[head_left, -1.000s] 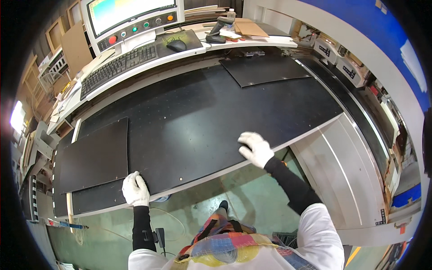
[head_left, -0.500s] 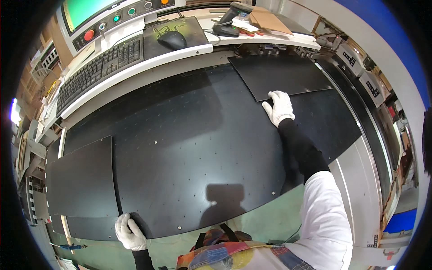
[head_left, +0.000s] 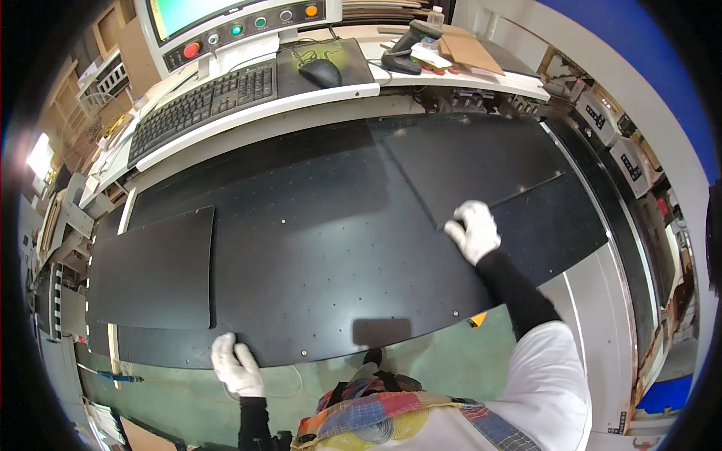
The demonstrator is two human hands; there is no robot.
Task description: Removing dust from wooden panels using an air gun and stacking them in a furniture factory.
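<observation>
Two thin black rectangular panels lie on a wide black table surface dotted with small holes. My right hand, in a white glove, holds the right panel at its near edge, close to the near left corner. Its fingertips are partly hidden against the panel, which looks slightly blurred. My left hand, gloved too, is at the table's front edge, just right of and nearer than the left panel. Its thumb stands apart from the fingers, and nothing shows in it.
Beyond the table a white shelf carries a keyboard, a mouse and a handheld scanner. A monitor stands over a row of buttons at the back left. A metal rail runs along the right side. A blue-handled tool is at lower left.
The right panel has slid toward me across the table with my right hand at its near edge. My left hand stays by the front edge. The whole view has shifted.
</observation>
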